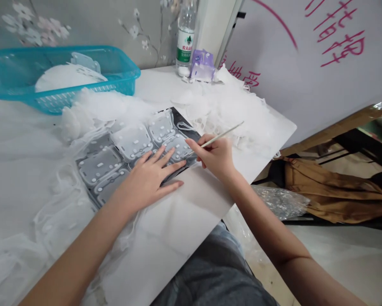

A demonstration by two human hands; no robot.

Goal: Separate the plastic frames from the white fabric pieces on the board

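A translucent plastic sheet (135, 142) with several rounded cut-out shapes and small holes lies over a black backing (178, 114) on the table. My left hand (149, 176) rests flat on the sheet, its fingers spread. At the sheet's right edge, my right hand (215, 155) is closed around a thin pale stick (226, 133), whose upper end points up and to the right. The stick's lower tip is hidden by the fingers. White translucent scraps (104, 106) are heaped just behind the sheet.
A blue plastic basket (127, 76) holding white pieces stands at the back left. Behind are a water bottle (185, 42) and a purple pack (203, 66). More white scraps (229, 106) pile up at right, beside a board with red writing (340, 36). Brown cloth (331, 189) hangs beyond the table.
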